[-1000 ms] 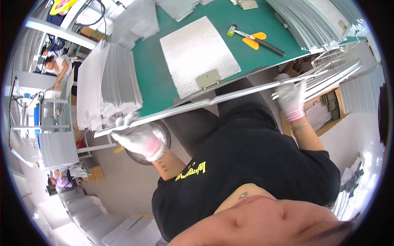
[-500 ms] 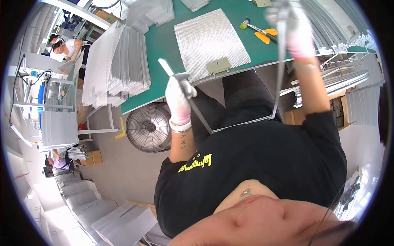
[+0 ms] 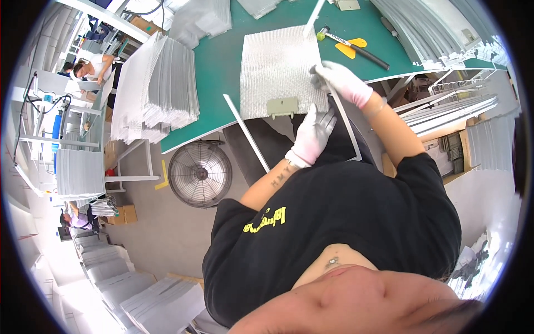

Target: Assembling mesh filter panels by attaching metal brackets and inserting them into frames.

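A slim pale metal frame is over my lap, its left bar (image 3: 247,133) and right bar (image 3: 346,119) rising toward the table's front edge. My right hand (image 3: 345,83), in a white glove, is closed around the right bar's far end. My gloved left hand (image 3: 313,138) has its fingers stretched out by the near right corner of a silvery mesh sheet (image 3: 281,61). That sheet lies on the green table, with a grey-green block (image 3: 282,106) on its near edge. Another pale strip (image 3: 314,18) slants beyond the sheet; whether it joins the frame I cannot tell.
On the green table (image 3: 219,64) are a hammer (image 3: 356,50), an orange-yellow flat tool (image 3: 347,51) and tall mesh-sheet stacks (image 3: 172,83) at the left. More sheets (image 3: 423,33) stand at right. A floor fan (image 3: 200,173) is below. Co-workers are at far left.
My left hand has let go of the frame's left bar and moved right to the sheet's corner. My right hand has come down and nearer with the right bar. The sheet and block have shifted slightly.
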Demonstrator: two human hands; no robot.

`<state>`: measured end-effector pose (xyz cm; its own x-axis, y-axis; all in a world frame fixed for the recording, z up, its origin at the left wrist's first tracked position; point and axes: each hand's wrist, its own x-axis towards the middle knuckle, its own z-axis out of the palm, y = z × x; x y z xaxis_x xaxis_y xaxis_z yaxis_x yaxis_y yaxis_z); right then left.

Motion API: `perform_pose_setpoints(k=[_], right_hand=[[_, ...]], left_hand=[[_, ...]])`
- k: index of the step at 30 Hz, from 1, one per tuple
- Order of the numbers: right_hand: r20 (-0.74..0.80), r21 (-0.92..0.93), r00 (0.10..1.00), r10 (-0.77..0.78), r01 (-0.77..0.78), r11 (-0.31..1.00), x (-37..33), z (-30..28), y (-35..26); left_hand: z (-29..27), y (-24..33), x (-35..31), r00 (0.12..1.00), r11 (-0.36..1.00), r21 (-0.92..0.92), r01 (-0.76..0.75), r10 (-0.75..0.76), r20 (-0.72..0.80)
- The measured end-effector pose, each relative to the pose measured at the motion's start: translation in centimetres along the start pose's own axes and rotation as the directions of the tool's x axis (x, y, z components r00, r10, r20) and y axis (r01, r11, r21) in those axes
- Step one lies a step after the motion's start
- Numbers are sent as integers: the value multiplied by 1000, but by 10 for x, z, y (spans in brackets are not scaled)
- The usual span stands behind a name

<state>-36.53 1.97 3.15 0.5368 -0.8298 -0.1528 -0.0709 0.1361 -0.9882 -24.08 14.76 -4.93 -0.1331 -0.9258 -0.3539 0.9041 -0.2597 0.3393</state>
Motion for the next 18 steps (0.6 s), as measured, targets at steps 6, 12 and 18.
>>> perform_pose_setpoints(k=[6,12,18], right_hand=[[-209,-78,946,-246,235,969,-40,9,47],[-113,403,971,-210,238,884,-25,20,54],[-74,404,975,-207,219,888,-19,17,58]], left_hand=[[26,14,50,965,981,3,-194,190,183],[44,56,116,959,963,18,-270,267,95],[47,57,123,929,929,78,-363,355,101]])
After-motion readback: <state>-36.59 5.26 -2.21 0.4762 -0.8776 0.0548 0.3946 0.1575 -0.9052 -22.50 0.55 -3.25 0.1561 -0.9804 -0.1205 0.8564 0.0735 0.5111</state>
